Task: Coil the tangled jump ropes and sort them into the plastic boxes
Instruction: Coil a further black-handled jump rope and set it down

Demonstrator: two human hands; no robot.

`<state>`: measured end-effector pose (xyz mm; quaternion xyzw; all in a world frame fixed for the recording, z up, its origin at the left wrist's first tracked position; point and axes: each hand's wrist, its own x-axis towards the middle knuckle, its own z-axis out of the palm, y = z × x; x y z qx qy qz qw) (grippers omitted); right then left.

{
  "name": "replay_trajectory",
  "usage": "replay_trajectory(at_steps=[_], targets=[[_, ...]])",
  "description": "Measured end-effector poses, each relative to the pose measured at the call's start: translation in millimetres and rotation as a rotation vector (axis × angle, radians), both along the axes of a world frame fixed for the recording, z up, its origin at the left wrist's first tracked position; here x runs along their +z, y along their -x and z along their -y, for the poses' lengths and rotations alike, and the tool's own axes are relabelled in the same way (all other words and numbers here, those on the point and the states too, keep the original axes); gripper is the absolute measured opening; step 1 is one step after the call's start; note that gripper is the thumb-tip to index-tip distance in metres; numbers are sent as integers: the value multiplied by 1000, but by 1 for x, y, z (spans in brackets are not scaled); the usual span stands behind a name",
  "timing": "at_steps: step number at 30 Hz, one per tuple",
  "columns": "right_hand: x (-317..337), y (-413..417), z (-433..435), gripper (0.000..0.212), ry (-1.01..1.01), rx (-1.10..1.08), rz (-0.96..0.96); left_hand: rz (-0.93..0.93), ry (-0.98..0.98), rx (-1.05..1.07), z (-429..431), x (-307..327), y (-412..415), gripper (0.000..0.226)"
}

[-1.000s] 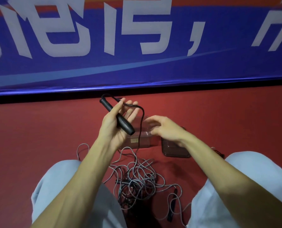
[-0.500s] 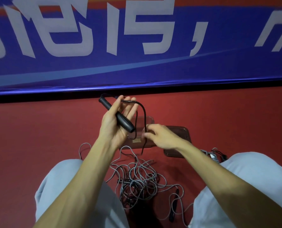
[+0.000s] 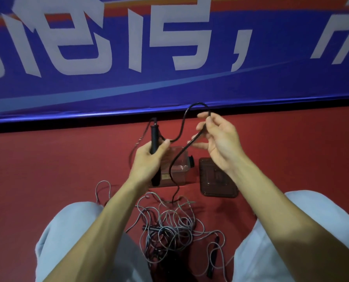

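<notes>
Head view, looking down between two knees. In the left hand [image 3: 149, 159], fingers curled round it, a black handle [image 3: 154, 137], nearly upright. Pinched between thumb and fingertips of the right hand [image 3: 220, 143], just beside, a black cord [image 3: 198, 103], arching up from the handle, then trailing down to the floor. Behind the hands, on the red floor [image 3: 47, 169], a clear plastic box [image 3: 181, 169]; just right of it, a dark flat box [image 3: 217, 178]. Nearer, between the knees, a tangled heap of grey jump ropes [image 3: 169, 226], uncoiled. Along the far edge, a blue banner [image 3: 169, 82].
</notes>
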<state>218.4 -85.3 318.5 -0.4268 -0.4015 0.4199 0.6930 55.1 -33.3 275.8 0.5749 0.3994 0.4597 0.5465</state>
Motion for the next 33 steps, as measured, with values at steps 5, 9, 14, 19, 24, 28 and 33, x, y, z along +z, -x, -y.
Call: replay_trajectory(at_steps=[5,9,14,19,24,28,33], targets=[[5,-12,0,24,-28,-23,-274,-139,49,-275,7,-1,-1,20],[1,-20,-1,21,31,-153,-388,-65,165,-429,17,3,-3,21],[-6,-24,-1,19,183,-245,-528,-121,41,-406,18,3,-3,10],[-8,-22,0,26,194,-182,-450,152,190,-237,15,10,-4,14],[-13,-9,1,19,244,-33,-30,472,288,-148,10,24,1,11],[-17,8,2,39,264,137,281,696,366,-168,6,29,7,14],[-26,16,2,32,235,277,475,912,403,-206,0,29,15,18]])
